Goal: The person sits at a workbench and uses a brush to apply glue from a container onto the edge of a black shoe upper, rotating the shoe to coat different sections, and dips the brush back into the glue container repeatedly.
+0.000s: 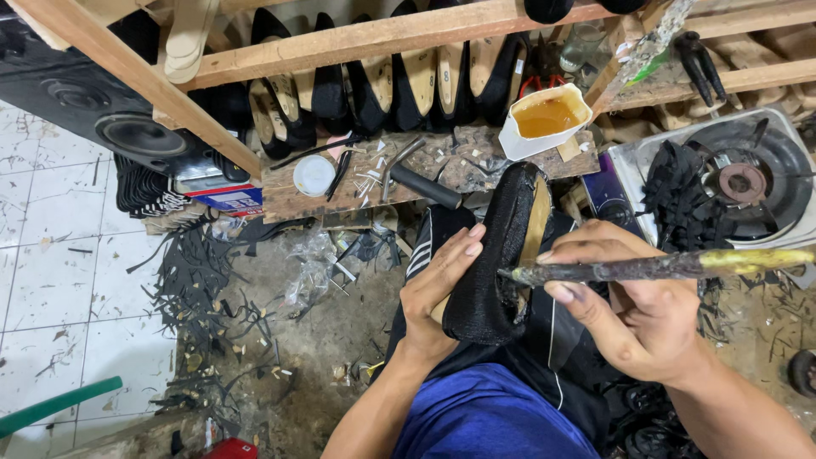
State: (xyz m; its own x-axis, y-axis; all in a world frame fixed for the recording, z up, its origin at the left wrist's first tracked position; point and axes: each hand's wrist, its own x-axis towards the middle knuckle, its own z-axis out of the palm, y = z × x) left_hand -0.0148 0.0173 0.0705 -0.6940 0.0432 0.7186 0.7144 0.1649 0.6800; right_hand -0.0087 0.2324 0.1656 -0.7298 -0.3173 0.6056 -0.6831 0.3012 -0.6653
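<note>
My left hand [438, 289] grips a black fabric shoe upper [497, 255] stretched over a tan last, held on my lap with the sole side turned to the right. A long glue-crusted brush [663, 267] lies in my right hand [633, 310], pinched between thumb and fingers. Its dark tip touches the edge of the shoe near the sole. Just above the shoe, a white container of amber glue [544, 121] stands on the low wooden bench [323, 191].
Black shoe uppers on lasts [399, 85] line a wooden rack behind the bench. A gas stove [739, 183] with black scraps sits at right. A hammer [425, 185] and a white lid [314, 175] lie on the bench. Black offcuts litter the floor; a speaker [127, 127] stands left.
</note>
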